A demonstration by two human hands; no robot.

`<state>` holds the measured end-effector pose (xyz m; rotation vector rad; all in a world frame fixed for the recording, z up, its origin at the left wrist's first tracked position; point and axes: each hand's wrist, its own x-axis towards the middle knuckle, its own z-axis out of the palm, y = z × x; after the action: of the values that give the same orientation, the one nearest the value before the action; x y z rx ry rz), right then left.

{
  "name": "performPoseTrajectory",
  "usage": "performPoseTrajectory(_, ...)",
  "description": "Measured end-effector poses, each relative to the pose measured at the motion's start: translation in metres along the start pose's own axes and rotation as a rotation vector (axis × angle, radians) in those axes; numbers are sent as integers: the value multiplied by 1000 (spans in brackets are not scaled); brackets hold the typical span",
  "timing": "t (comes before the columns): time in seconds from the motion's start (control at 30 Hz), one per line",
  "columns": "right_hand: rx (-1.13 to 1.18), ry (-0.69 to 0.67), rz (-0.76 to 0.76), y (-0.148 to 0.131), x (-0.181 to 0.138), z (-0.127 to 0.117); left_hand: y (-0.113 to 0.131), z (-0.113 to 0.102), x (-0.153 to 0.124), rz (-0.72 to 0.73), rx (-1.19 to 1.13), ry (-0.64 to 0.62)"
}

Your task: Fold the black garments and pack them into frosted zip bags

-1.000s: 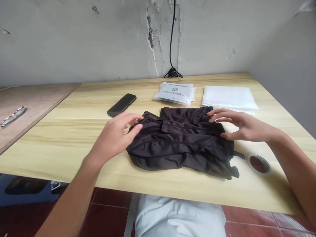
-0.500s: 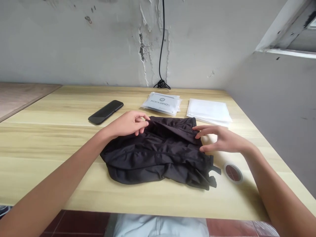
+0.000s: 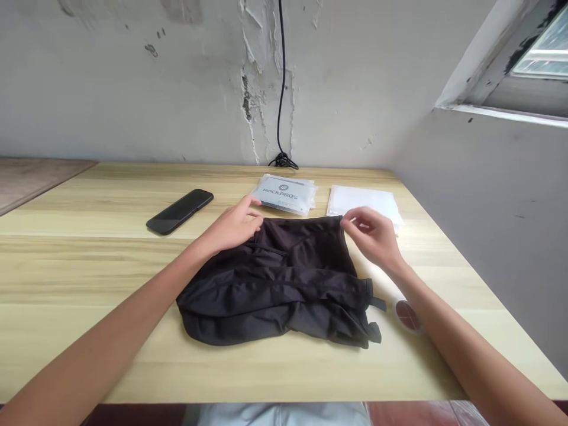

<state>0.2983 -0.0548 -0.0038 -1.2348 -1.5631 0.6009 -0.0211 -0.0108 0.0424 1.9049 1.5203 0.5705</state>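
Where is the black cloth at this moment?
In the head view, the cloth lies low in the middle, on the table, its far edge between the left hand and right hand, just in front of the ROCKBROS packet.

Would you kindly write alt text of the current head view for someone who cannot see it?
A person's right hand pinches a far corner of a black garment on a wooden table, the left hand at its edge; beyond lie a ROCKBROS packet and a white stack.
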Motion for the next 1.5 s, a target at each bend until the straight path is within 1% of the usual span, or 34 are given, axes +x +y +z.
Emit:
performPoseTrajectory(0.07,20,-216,39,-2,-8,4,1,6,-3,105,142,-41)
performPoseTrajectory(0.1,6,-293,36,-1,-11,5,1,9,-6,152,233,-66)
performPoseTrajectory(0.13,-27,-329,13,2,-12,6,1,12,-9,189,332,-84)
performPoseTrajectory(0.2,-125,-327,-58,8,-13,7,0,17,-15,228,507,-102)
performPoseTrajectory(0.27,-223,-347,-106,13,-14,5,0,20,-22,251,611,-83)
performPoseTrajectory(0.37,-324,-421,-170,6,-17,-3,2,19,-42,342,647,-13)
performPoseTrajectory(0.43,-326,-533,-183,-7,-20,-10,3,15,-61,383,623,-17)
performPoseTrajectory(0.5,-304,-701,-152,-22,-24,-16,0,8,-80,372,608,-88)
performPoseTrajectory(0.57,-288,-812,-117,-33,-27,-21,-7,2,-95,342,606,-131)
performPoseTrajectory(0.6,-280,-832,-109,-37,-28,-23,-11,-1,-102,326,606,-127)
performPoseTrajectory(0.7,-216,-835,-106,-45,-34,-23,-19,-9,-115,278,578,-76)
performPoseTrajectory(0.8,-112,-875,-123,-50,-39,-19,-20,-17,-125,222,509,-123)
performPoseTrajectory(0.87,-53,-961,-157,-50,-41,-16,-19,-21,-131,202,466,-181)
performPoseTrajectory(0.9,-31,-1014,-169,-49,-42,-15,-20,-23,-134,202,461,-191)
performPoseTrajectory(1.0,-5,-1132,-143,-44,-44,-15,-24,-26,-139,177,505,-136)
performPoseTrajectory(1.07,-18,-1150,-112,-42,-44,-16,-26,-28,-140,124,516,-109)
performPoseTrajectory(1.13,-40,-1164,-92,-42,-44,-17,-27,-31,-141,114,482,-135)
performPoseTrajectory(1.2,-54,-1181,-72,-42,-44,-20,-26,-33,-143,182,442,-134)
performPoseTrajectory(1.3,-62,-1205,-37,-44,-42,-25,-32,-37,-150,344,478,-11)
performPoseTrajectory(1.37,-73,-1200,-23,-45,-41,-28,-40,-38,-157,419,542,69)
performPoseTrajectory(1.43,-88,-1150,-34,-46,-41,-29,-47,-38,-166,456,568,75)
performPoseTrajectory(1.5,-94,-1038,-66,-49,-42,-25,-47,-40,-173,468,528,26)
